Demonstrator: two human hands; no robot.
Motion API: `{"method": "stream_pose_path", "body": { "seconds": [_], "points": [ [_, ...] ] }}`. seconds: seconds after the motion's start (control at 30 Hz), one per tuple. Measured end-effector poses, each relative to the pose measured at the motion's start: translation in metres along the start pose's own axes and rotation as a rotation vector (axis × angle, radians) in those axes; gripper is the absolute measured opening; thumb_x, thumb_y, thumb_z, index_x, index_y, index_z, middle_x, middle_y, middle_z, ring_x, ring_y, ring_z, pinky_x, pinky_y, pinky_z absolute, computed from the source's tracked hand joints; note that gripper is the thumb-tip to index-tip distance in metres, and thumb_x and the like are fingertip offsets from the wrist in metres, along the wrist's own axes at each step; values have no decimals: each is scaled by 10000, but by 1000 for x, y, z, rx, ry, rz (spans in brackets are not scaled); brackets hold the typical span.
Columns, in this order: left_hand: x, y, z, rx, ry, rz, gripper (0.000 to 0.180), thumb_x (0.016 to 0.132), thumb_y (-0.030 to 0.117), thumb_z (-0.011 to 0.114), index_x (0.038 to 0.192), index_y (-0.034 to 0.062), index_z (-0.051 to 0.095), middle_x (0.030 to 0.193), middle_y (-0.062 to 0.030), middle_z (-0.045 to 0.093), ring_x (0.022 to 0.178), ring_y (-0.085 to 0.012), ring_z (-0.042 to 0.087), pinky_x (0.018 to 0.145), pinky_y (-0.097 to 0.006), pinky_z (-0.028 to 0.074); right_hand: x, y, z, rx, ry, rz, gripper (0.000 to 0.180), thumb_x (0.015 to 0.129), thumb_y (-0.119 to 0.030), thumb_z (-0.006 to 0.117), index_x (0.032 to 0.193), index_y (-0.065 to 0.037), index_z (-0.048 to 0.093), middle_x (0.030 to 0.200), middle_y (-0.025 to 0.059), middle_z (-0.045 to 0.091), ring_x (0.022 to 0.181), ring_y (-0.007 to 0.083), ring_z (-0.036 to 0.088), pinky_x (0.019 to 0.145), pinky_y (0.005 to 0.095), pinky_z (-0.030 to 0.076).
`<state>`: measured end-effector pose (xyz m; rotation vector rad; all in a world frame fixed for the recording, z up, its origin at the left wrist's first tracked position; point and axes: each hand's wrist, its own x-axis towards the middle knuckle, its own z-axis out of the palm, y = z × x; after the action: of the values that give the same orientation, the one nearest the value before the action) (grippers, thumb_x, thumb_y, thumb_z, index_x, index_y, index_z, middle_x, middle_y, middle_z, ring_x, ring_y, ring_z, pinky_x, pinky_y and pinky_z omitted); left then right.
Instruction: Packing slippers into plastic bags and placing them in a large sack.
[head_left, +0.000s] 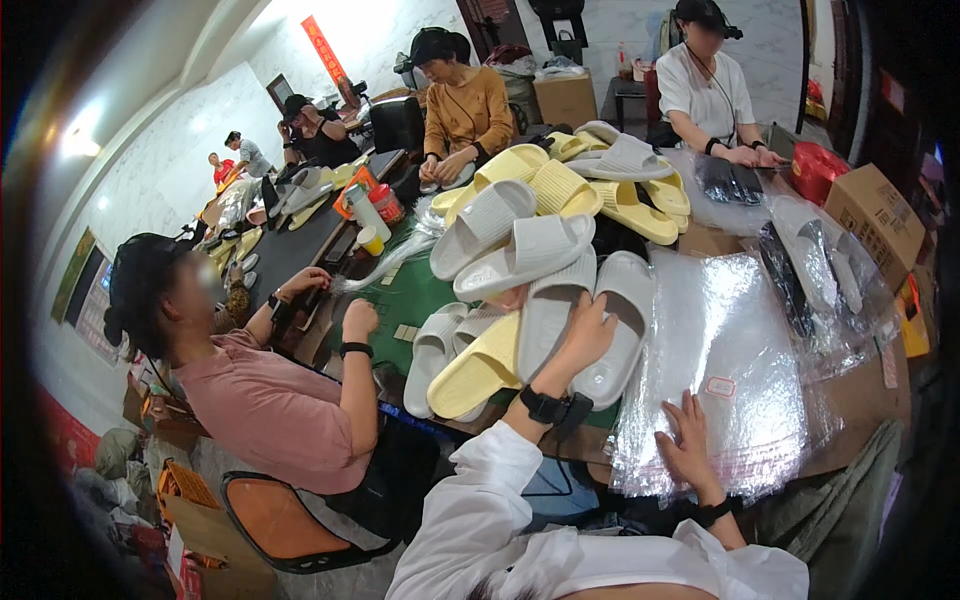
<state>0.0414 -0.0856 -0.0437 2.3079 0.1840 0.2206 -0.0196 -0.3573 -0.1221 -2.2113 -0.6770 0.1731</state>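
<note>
My left hand [588,335] is closed over the adjoining edges of two grey slide slippers, a left one [545,335] and a right one [632,300], at the near side of a heap. Its fingertips are partly hidden between them. Flat on a stack of clear plastic bags [735,330] lies my right hand [687,447], fingers spread and nothing held. A small red-bordered white label [720,386] shows on the top bag. Left of my left hand, a yellow slipper [475,372] leans over grey ones.
Grey and yellow slippers [560,190] are piled high across the table middle. A co-worker in pink [270,400] sits close on my left; others work across the table. Bagged slippers [815,260] and a cardboard box [875,225] stand at the right. A white bottle [365,208] stands beyond the left side.
</note>
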Motion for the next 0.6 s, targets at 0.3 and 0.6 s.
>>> {"method": "stream_pose_path", "body": {
  "seconds": [0.3,0.6],
  "points": [
    [-57,71,17,-878,-368,-31,642,900,96,549,1418,-43,195,1340,-100,395,1197,-153,382,1013,-264,323,-27,69,28,152,-233,314,271,864,-234,500,877,-17,662,624,98,592,558,219,567,566,377,479],
    [-38,120,89,-456,-350,-34,739,893,278,530,1435,-47,145,1469,-337,107,1404,-391,60,1128,-376,111,-20,69,39,-385,7,-251,276,877,-260,517,955,-33,653,760,136,639,723,258,602,708,381,478]
  ]
}}
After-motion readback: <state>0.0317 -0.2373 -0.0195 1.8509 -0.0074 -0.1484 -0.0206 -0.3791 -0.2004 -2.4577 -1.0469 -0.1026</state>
